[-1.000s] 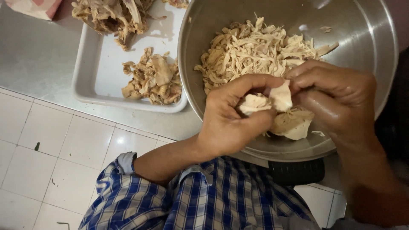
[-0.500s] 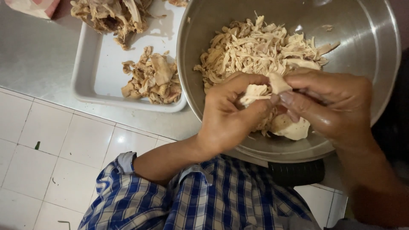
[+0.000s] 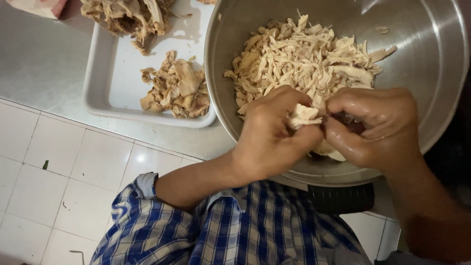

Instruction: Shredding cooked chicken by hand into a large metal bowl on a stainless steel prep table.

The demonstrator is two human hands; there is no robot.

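Observation:
Over the near side of a large steel bowl (image 3: pixel 431 64), my left hand (image 3: pixel 272 135) and my right hand (image 3: pixel 378 125) both grip one pale chunk of cooked chicken (image 3: pixel 304 117). The fingertips of the two hands meet on the chunk. Behind the hands, a heap of shredded chicken (image 3: pixel 304 61) fills the middle of the bowl. More of the chunk shows below my right hand, near the bowl's rim.
A white rectangular tray (image 3: pixel 115 81) stands to the left of the bowl on a steel counter (image 3: pixel 44 59). It holds piles of chicken skin and bones (image 3: pixel 176 88). White floor tiles (image 3: pixel 64 167) and my blue plaid shirt (image 3: pixel 235 230) lie below.
The two hands have closed in on the chicken chunk, and my right hand's fingers now cover more of it. The hands stay over the same side of the bowl.

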